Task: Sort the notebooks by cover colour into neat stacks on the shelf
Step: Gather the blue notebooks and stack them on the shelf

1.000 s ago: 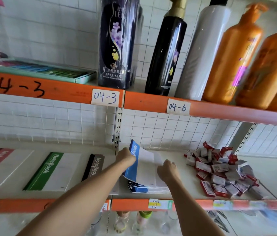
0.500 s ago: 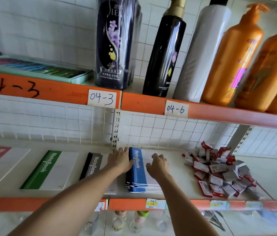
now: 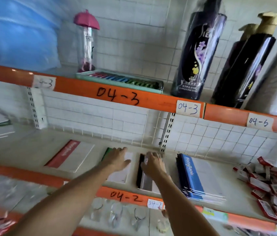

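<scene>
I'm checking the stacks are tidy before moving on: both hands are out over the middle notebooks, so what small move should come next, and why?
Probably square up the black notebook stack: the right hand rests on it with curled fingers and the left hand lies flat on the green notebook beside it. The blue stack looks fanned at its near edge and may need tidying afterwards.
</scene>
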The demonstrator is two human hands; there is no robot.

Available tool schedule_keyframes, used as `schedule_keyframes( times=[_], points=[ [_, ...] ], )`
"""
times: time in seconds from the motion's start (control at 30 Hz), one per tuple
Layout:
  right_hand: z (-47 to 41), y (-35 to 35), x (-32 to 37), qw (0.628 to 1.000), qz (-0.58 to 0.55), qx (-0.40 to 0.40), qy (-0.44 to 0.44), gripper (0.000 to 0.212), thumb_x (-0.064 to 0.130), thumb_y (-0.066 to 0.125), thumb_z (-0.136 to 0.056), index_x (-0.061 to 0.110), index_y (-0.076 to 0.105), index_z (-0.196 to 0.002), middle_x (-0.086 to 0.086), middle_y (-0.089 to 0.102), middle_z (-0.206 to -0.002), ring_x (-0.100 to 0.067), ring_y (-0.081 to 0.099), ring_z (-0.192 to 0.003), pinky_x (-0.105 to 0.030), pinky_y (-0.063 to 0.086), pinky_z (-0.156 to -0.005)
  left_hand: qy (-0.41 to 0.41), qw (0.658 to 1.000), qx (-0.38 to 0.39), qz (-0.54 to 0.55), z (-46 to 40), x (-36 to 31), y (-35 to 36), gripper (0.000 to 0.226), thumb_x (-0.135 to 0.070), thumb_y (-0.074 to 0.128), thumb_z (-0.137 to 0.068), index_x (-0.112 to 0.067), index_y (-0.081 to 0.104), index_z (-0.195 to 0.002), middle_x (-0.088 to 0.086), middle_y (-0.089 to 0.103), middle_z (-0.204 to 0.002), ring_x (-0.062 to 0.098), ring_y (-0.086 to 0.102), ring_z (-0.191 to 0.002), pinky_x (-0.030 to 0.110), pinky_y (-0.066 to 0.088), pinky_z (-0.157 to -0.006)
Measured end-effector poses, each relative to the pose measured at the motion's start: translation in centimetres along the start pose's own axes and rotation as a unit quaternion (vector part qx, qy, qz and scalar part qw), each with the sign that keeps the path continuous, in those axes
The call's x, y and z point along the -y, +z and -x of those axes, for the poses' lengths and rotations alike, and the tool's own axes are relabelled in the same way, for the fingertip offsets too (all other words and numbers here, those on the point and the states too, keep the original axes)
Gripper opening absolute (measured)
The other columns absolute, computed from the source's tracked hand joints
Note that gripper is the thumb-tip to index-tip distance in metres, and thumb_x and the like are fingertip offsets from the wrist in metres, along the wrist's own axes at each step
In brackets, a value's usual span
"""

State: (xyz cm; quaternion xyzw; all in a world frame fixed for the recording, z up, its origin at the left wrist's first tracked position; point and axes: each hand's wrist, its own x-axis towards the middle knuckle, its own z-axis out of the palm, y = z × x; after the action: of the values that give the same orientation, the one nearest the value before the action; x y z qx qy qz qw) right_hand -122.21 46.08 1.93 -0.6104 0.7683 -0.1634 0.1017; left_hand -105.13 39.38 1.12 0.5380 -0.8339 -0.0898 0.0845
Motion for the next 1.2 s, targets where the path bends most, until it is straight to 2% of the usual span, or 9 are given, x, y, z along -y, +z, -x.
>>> schedule_keyframes(
  times=[0.13, 0.23, 0.3, 0.37, 0.43, 0.73, 0.97, 1.1, 1.2],
  points=[
    [0.9, 3.5, 8.2, 0.999, -0.003, 0.026, -0.018, 0.053, 0.034, 0.056, -0.090, 0.011, 0.047, -0.137, -0.013, 0.049, -0.138, -0.034, 0.046, -0.127, -0.038, 0.039, -0.104, -0.039, 0.999, 0.006, 0.011, 3.4, 8.3, -2.1, 0.058, -0.055, 0.053, -0.092, -0.024, 0.041, -0.140, 0.005, 0.062, -0.126, 0.026, 0.060, -0.108, 0.038, 0.050, -0.085],
    [1.9, 6.3, 14.6, 0.999, -0.014, 0.038, -0.026, 0.055, 0.032, 0.058, -0.086, 0.016, 0.047, -0.137, -0.011, 0.052, -0.134, -0.033, 0.050, -0.122, -0.036, 0.041, -0.100, -0.063, 0.998, 0.005, 0.011, 6.2, 14.4, -3.9, 0.065, -0.056, 0.051, -0.094, -0.019, 0.036, -0.146, 0.010, 0.056, -0.136, 0.030, 0.054, -0.120, 0.039, 0.047, -0.094],
    [2.8, 8.1, 18.5, 0.998, -0.020, 0.045, -0.040, 0.055, 0.033, 0.059, -0.086, 0.015, 0.047, -0.137, -0.012, 0.050, -0.136, -0.034, 0.049, -0.123, -0.036, 0.042, -0.101, -0.083, 0.996, -0.010, 0.020, 8.5, 18.0, -5.1, 0.066, -0.054, 0.053, -0.094, -0.018, 0.037, -0.147, 0.013, 0.056, -0.137, 0.032, 0.055, -0.121, 0.039, 0.047, -0.097],
    [3.6, 9.6, 21.7, 0.997, -0.020, 0.051, -0.054, 0.054, 0.032, 0.059, -0.089, 0.013, 0.046, -0.138, -0.012, 0.047, -0.140, -0.034, 0.048, -0.127, -0.037, 0.041, -0.103, -0.096, 0.995, -0.034, 0.016, 10.4, 20.9, -6.2, 0.061, -0.055, 0.056, -0.092, -0.020, 0.042, -0.140, 0.012, 0.062, -0.126, 0.032, 0.061, -0.109, 0.038, 0.051, -0.089],
    [4.5, 11.5, 25.2, 0.996, -0.030, 0.050, -0.066, 0.056, 0.030, 0.058, -0.091, 0.012, 0.042, -0.141, -0.012, 0.044, -0.143, -0.034, 0.046, -0.128, -0.038, 0.039, -0.105, -0.103, 0.994, -0.026, 0.002, 12.4, 24.2, -6.9, 0.053, -0.054, 0.056, -0.091, -0.019, 0.047, -0.129, 0.011, 0.064, -0.117, 0.032, 0.062, -0.103, 0.037, 0.049, -0.083],
    [7.0, 17.7, 37.9, 0.990, -0.024, 0.083, -0.113, 0.057, 0.026, 0.059, -0.089, 0.013, 0.041, -0.142, -0.011, 0.045, -0.143, -0.033, 0.045, -0.128, -0.039, 0.037, -0.106, -0.159, 0.987, -0.021, 0.008, 17.9, 37.8, -9.7, 0.060, -0.057, 0.053, -0.091, -0.016, 0.047, -0.135, 0.014, 0.062, -0.127, 0.034, 0.055, -0.118, 0.038, 0.047, -0.095],
    [3.3, 21.2, 45.2, 0.984, -0.016, 0.108, -0.138, 0.057, 0.030, 0.059, -0.091, 0.012, 0.041, -0.142, -0.013, 0.045, -0.142, -0.033, 0.043, -0.130, -0.039, 0.034, -0.107, -0.192, 0.981, -0.029, -0.021, 17.8, 46.0, -11.6, 0.055, -0.055, 0.051, -0.094, -0.014, 0.046, -0.130, 0.014, 0.060, -0.126, 0.033, 0.054, -0.117, 0.040, 0.045, -0.092],
    [-0.9, 23.3, 50.4, 0.984, -0.033, 0.104, -0.142, 0.054, 0.029, 0.059, -0.091, 0.011, 0.043, -0.139, -0.013, 0.047, -0.139, -0.034, 0.046, -0.126, -0.037, 0.035, -0.104, -0.213, 0.976, -0.025, -0.043, 16.3, 52.2, -13.4, 0.067, -0.057, 0.047, -0.095, -0.018, 0.034, -0.148, 0.012, 0.051, -0.143, 0.032, 0.048, -0.129, 0.041, 0.041, -0.103],
    [-4.3, 25.0, 54.8, 0.985, -0.062, 0.090, -0.137, 0.054, 0.031, 0.059, -0.091, 0.012, 0.043, -0.139, -0.013, 0.048, -0.139, -0.033, 0.047, -0.125, -0.037, 0.037, -0.104, -0.212, 0.974, -0.017, -0.072, 15.1, 57.2, -15.4, 0.066, -0.058, 0.048, -0.094, -0.020, 0.037, -0.147, 0.011, 0.053, -0.140, 0.031, 0.050, -0.127, 0.041, 0.042, -0.102]
  ],
)
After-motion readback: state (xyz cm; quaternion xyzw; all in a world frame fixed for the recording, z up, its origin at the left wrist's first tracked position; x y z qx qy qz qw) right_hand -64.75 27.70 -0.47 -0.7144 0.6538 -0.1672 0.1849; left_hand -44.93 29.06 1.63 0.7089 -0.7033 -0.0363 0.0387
